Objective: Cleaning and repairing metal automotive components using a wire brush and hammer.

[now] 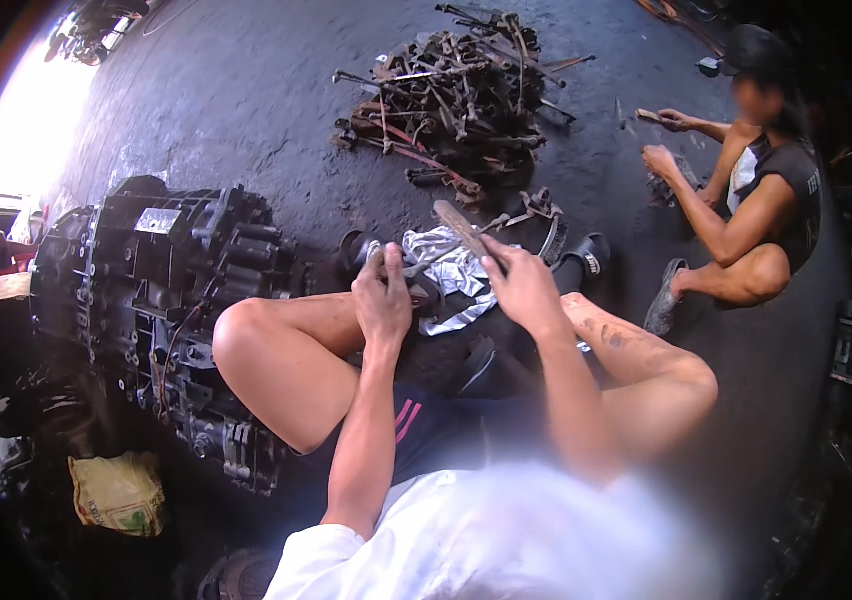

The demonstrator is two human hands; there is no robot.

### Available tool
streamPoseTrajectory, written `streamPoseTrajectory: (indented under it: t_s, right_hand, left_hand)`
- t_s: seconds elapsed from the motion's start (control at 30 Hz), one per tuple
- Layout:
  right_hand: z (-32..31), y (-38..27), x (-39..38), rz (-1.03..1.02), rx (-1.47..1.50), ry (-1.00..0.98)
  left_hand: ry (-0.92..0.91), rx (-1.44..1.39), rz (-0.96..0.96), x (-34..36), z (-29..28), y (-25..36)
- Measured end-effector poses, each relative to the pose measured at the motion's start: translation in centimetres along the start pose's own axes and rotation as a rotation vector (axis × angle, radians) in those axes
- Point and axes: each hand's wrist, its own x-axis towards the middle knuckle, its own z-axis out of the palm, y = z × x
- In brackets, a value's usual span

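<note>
My left hand (383,300) is closed around a small dark metal part (426,292), mostly covered by the fingers. In my right hand (526,288) is a flat, worn wooden-handled tool (461,228), its far end tilted up and left; its working face is hidden from this view. Both hands are raised between my bent knees. Below them on the floor lies a crumpled silvery-white sheet (443,262). Just beyond the tool, a few greasy metal linkage parts (536,208) rest on the floor.
A large dark gearbox (161,290) stands close on my left. Ahead is a tangled heap of greasy rods and levers (456,105). At right a co-worker (766,190) squats, holding a wooden-handled tool (649,116). A yellowish sack (118,493) lies at lower left.
</note>
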Motion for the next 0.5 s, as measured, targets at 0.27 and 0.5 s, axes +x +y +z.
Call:
streamPoseTrajectory:
  t_s: [0.27, 0.5]
  right_hand:
    - [-8.2, -4.8, -8.0, -0.080, 0.177, -0.026]
    - [-2.4, -4.1, -0.3, 0.024, -0.033, 0.017]
  left_hand:
    - [-0.021, 0.314, 0.048, 0.1, -1.5, 3.6]
    - [-0.048, 0.297, 0.204, -0.2, -0.1, 0.6]
